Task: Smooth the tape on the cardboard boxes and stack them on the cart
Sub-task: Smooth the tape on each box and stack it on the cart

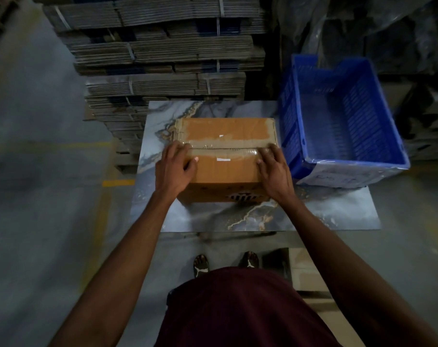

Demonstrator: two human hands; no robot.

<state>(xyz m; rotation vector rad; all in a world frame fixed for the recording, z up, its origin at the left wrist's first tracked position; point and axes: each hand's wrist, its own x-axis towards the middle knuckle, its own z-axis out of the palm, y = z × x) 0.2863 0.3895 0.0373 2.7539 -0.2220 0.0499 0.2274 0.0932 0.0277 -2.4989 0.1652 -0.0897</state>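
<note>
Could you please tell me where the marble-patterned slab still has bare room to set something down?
Bare room lies on the marble-patterned slab in front of the taped brown cardboard box, and in a narrow strip left of it. The right side is crowded by the blue plastic crate.

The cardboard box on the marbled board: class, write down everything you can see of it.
The cardboard box is brown, closed, and sits upright on the marbled board, left of the blue crate. A strip of clear tape runs across its top along the middle seam, with more tape at the far corners. Two small white marks show on the top, and a dark print on the near side. The left hand and the right hand press flat on the ends of the tape.
</note>
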